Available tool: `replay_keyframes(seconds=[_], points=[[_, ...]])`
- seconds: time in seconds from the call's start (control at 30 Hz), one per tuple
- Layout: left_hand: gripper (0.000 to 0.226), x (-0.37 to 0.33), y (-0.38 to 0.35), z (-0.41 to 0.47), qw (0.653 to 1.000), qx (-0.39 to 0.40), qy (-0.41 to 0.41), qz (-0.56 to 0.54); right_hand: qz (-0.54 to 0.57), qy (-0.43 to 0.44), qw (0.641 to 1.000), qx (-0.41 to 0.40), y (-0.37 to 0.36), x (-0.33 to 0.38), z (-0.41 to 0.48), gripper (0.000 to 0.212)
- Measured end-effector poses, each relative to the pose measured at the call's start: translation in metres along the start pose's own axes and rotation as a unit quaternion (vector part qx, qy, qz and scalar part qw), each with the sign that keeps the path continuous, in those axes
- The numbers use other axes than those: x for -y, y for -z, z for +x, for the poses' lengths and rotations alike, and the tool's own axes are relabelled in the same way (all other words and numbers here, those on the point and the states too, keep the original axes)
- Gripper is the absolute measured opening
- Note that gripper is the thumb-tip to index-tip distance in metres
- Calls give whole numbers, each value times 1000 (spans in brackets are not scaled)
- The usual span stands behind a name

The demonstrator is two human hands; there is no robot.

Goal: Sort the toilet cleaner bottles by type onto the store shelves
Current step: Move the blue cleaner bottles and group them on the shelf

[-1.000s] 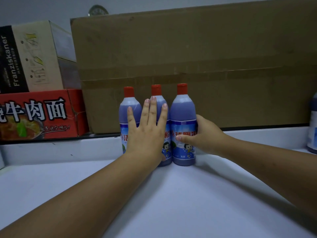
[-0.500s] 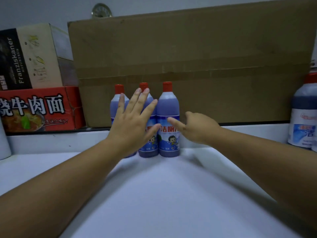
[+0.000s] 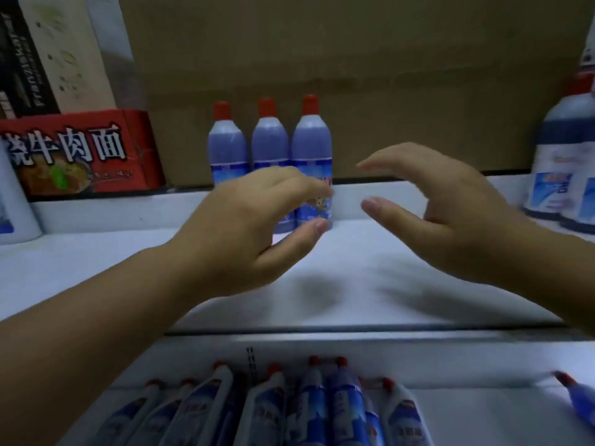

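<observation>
Item: 3 purple bottles (image 3: pixel 269 143), toilet cleaner, one type.
Location: upper shelf (image 3: pixel 354 268), upright, in a row side by side, close in front of the cardboard box (image 3: pixel 354 75).
Looks: red caps, lilac-purple bodies w/ rounded shoulders, blue-white label band w/ a small cartoon figure. Print too blurred to read.
Weight (est.): colour runs up to the shoulder, so prob. full. Moderate heft, not light.
Stiffness (est.): plastic by the look. I'd expect slight give under a squeeze.
Slip (est.): smooth body and glossy label, so could slide in a loose palm.
Fragility (est.): low. Main risk is tipping: tall, narrow base, and one knocked takes its neighbours.
Grip pt: mid-body at the label, fingers + thumb round it. Neck under the cap as 2nd option in a tight row.
L hand (image 3: pixel 244 220): raised in front of the row, fingers loosely curved, empty. Hides the lower labels. Contact w/ bottles: can't tell.
R hand (image 3: pixel 457 214): right of the row, apart from it, spread in a loose C, empty.
Other stock: dark-blue bottles (image 3: pixel 566 162) at the far right of the same shelf, well apart. White bottles (image 3: pixel 322 407) w/ red caps packed on the shelf below.
</observation>
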State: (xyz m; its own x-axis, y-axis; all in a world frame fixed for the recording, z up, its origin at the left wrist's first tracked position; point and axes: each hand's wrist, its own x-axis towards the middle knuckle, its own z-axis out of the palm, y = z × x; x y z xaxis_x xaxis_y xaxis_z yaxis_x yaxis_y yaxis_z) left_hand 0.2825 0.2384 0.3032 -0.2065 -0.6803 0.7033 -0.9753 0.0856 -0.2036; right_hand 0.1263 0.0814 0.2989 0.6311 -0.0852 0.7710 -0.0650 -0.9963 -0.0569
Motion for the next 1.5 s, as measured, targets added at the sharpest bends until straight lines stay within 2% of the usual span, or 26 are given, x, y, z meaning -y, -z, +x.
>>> replay_keyframes(seconds=[0.07, 0.13, 0.2, 0.3, 0.37, 0.43, 0.5, 0.57, 0.67, 0.77, 0.9, 1.0, 1.1, 1.17, 1.2, 1.23, 1.3, 1.33, 1.4, 1.43, 1.5], points=[[34, -25, 9, -37, 997, -14, -65, -32, 52, 48, 997, -6, 10, 25, -35, 27], [36, -48, 5, -83, 993, 35, -91, -67, 87, 98, 991, 36, 10, 48, -77, 19], [34, -62, -17, -131, 985, 100, -54, -128, 104, 126, 982, 99, -6, 62, -113, 28], [28, -61, -83, -188, 957, 210, 45, -194, 115, 113, 968, 193, -65, 58, -161, 23], [29, -53, -132, -218, 921, 287, 161, -210, 96, 8, 958, 270, -114, 38, -189, 18], [29, -47, -176, -237, 865, 341, 297, -219, 64, -165, 930, 321, -163, 12, -213, 21], [23, -45, -210, -237, 817, 350, 396, -230, 53, -331, 879, 339, -199, -7, -227, 22], [31, -48, -231, -222, 783, 317, 477, -243, 88, -466, 819, 322, -225, -12, -232, 34], [52, -48, -258, -201, 736, 304, 543, -266, 180, -597, 725, 293, -251, -5, -230, 44], [68, -47, -276, -195, 686, 309, 582, -307, 155, -630, 707, 283, -271, -7, -231, 58], [60, -42, -282, -191, 693, 333, 560, -309, 115, -649, 679, 323, -283, -12, -225, 72], [57, -38, -281, -188, 686, 353, 544, -328, 107, -627, 685, 356, -283, -14, -222, 63], [62, -33, -278, -192, 640, 325, 603, -347, 121, -627, 689, 343, -275, -19, -221, 56], [61, -34, -274, -200, 605, 283, 634, -390, 192, -638, 678, 311, -262, -23, -228, 57], [60, -35, -270, -203, 594, 265, 636, -415, 272, -643, 657, 284, -254, -24, -233, 56], [58, -38, -264, -207, 581, 248, 636, -443, 376, -646, 620, 239, -246, -26, -240, 54], [55, -44, -248, -211, 532, 218, 637, -514, 558, -637, 515, 132, -231, -26, -253, 58], [55, -47, -240, -214, 505, 207, 633, -549, 625, -621, 464, 94, -225, -25, -257, 68], [52, -53, -225, -218, 474, 196, 614, -600, 718, -579, 382, 59, -214, -16, -260, 84], [52, -57, -217, -220, 469, 193, 604, -615, 747, -562, 352, 51, -210, -10, -260, 87], [55, -63, -206, -222, 473, 185, 594, -624, 758, -559, 330, 61, -204, 4, -257, 85]])
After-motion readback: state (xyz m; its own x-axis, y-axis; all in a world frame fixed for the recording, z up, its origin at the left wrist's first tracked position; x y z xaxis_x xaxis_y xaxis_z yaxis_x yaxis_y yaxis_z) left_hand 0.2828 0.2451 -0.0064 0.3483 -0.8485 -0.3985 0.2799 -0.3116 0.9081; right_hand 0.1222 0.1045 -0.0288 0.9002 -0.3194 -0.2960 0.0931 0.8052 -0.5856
